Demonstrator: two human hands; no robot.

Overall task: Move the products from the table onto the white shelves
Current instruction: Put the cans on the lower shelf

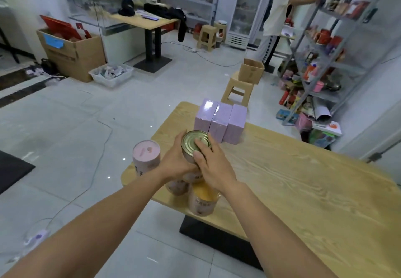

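At mid-frame, over the table's near-left corner, left hand and right hand both clasp a gold-lidded can (three lilac boxes stand behind).

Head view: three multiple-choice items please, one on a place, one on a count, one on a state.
1. Where on the table do the purple boxes stand?
A. at its near end
B. at its far end
C. along its right edge

2. How many purple boxes are there?
A. two
B. three
C. five

3. What holds the tin?
A. nothing
B. one hand
C. both hands

Key:
1 B, they stand side by side by the far edge of the wood top.
2 B, three tops show in a row.
3 C, the left hand wraps round its side and the right hand grips over its lid.
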